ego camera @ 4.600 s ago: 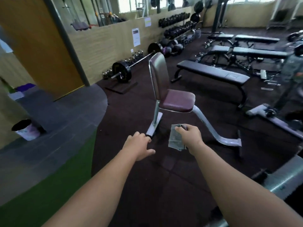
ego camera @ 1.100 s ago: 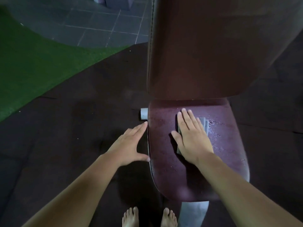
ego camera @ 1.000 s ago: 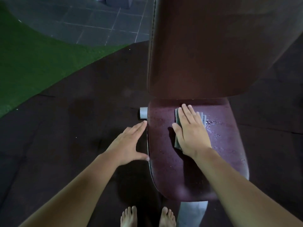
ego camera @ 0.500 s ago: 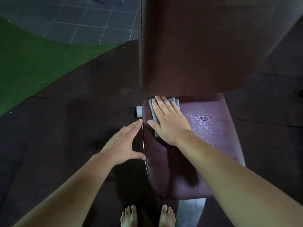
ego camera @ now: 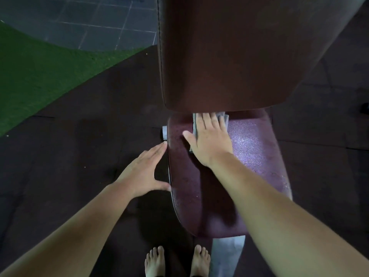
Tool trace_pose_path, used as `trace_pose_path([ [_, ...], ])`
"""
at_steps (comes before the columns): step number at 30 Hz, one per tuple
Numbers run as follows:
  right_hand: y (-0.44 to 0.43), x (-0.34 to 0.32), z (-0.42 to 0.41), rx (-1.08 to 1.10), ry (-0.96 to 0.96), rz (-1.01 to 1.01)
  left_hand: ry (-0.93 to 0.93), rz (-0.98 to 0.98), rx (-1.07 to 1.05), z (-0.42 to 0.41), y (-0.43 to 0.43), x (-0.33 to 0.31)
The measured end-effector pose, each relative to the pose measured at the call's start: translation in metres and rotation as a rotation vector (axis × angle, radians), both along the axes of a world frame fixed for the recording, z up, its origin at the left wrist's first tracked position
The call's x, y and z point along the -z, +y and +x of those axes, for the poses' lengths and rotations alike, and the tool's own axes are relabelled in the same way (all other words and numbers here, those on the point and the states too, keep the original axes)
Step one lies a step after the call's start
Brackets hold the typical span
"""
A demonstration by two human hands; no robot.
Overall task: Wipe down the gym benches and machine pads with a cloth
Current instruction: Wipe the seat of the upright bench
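Rightward since 0.5 s ago, right hand (ego camera: pixel 209 140) fingers flat pressing cloth (ego camera: pixel 224 118) onto seat pad (ego camera: pixel 257 148).

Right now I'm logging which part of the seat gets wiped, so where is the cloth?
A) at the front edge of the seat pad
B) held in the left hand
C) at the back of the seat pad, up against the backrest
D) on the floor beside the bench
C: the right hand presses the grey cloth flat on the seat pad just below the backrest; the left hand rests empty on the pad's edge.
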State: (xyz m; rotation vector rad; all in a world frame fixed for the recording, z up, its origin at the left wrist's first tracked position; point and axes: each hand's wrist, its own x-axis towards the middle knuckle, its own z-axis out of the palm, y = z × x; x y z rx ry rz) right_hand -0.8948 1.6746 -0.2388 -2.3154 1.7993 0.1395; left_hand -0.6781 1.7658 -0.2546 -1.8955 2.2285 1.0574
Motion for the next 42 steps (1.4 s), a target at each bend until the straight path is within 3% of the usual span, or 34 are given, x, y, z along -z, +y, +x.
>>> trace_pose_path([
  [3, -0.005, -0.001, -0.034, -0.084, 0.011, -0.002, 0.008, -0.006, -0.005, -0.001, 0.001, -0.001],
  [7, -0.011, -0.004, -0.108, 0.113, 0.080, 0.008, 0.034, -0.011, -0.012, -0.001, 0.001, 0.001],
  [11, -0.001, -0.005, -0.052, 0.193, 0.064, -0.003, 0.056, -0.016, -0.024, 0.002, 0.003, 0.004],
  [17, 0.012, 0.008, 0.063, -0.143, 0.016, -0.048, 0.028, -0.040, -0.027, 0.001, 0.002, 0.007],
  [24, 0.091, 0.007, 0.019, -0.239, -0.033, 0.026, 0.084, -0.030, -0.032, 0.005, 0.005, 0.011],
  [31, 0.015, 0.011, 0.054, -0.139, 0.009, -0.045, 0.041, -0.022, -0.013, -0.002, 0.013, 0.014],
  [38, 0.107, 0.009, 0.032, -0.218, -0.005, 0.020, 0.119, -0.043, -0.042, -0.003, 0.029, 0.009],
  [42, 0.068, 0.009, 0.040, -0.214, -0.014, -0.013, 0.086, -0.029, -0.037, -0.008, 0.038, 0.009],
])
